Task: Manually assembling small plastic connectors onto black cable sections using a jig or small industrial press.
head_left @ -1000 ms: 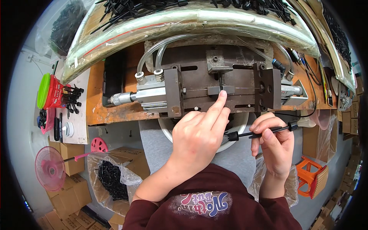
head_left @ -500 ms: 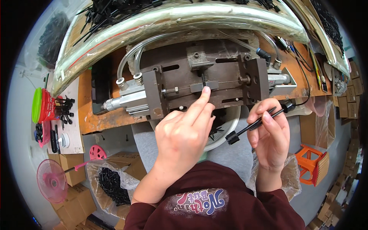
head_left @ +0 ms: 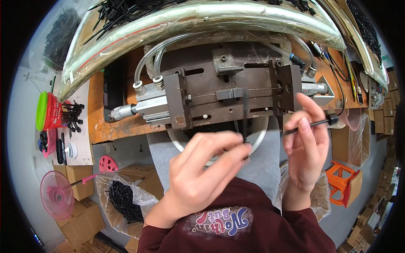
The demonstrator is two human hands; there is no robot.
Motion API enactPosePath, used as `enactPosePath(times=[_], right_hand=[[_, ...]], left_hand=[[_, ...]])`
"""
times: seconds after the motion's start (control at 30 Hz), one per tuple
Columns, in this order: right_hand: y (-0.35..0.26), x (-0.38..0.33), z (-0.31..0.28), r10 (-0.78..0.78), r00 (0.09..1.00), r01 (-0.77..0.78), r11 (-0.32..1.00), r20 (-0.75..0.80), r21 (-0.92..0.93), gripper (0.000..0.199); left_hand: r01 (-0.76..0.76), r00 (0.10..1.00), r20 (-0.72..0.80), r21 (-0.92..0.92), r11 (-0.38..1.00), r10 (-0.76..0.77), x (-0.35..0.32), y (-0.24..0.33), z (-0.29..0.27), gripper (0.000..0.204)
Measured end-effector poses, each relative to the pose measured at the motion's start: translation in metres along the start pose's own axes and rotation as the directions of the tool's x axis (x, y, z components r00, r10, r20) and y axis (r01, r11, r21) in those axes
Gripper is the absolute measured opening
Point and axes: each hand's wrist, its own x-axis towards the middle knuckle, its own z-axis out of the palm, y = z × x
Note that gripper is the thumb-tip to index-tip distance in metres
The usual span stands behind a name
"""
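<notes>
A dark metal press fixture (head_left: pixel 230 97) with a silver air cylinder (head_left: pixel 135 107) is bolted to the orange bench edge (head_left: pixel 98 126). My left hand (head_left: pixel 202 173) pinches the lower end of a thin black strip (head_left: pixel 245 111) that stands upright in front of the fixture's slot. My right hand (head_left: pixel 306 145) holds a black rod-like part (head_left: pixel 312 124) that points to the right, just below the fixture's right block. A round bowl rim (head_left: pixel 257 137) shows under the fixture, partly hidden by my hands.
Clear hoses (head_left: pixel 152 59) loop over the fixture. A plastic-wrapped tray of black parts (head_left: pixel 126 12) runs along the back. A red and green container (head_left: pixel 48 111) stands at left. Below are a bag of black parts (head_left: pixel 120 198), cardboard boxes (head_left: pixel 80 206), a pink fan (head_left: pixel 57 194), an orange stool (head_left: pixel 344 181).
My left hand has pulled back down from the fixture face and now pinches a black strip below it. My right hand has risen slightly with its rod.
</notes>
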Motion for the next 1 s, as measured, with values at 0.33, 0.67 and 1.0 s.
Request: enactPosePath(times=[0.33, 0.67, 1.0], right_hand=[[0.000, -0.004, -0.008, -0.231, 0.940, 0.224, 0.973, 0.251, 0.056, 0.085], [-0.001, -0.008, -0.011, -0.334, 0.912, 0.369, 0.922, 0.237, -0.121, 0.054], [0.016, 0.013, 0.008, -0.372, 0.740, 0.671, 0.352, 0.560, -0.653, 0.029]], left_hand=[[0.001, 0.999, 0.046, 0.422, 0.907, -0.023, 0.011, -0.016, 0.024, 0.024], [0.024, 0.998, 0.043, 0.429, 0.903, -0.047, 0.013, -0.018, 0.023, 0.025], [0.042, 0.979, 0.184, 0.238, 0.970, -0.087, 0.003, -0.010, 0.000, 0.025]])
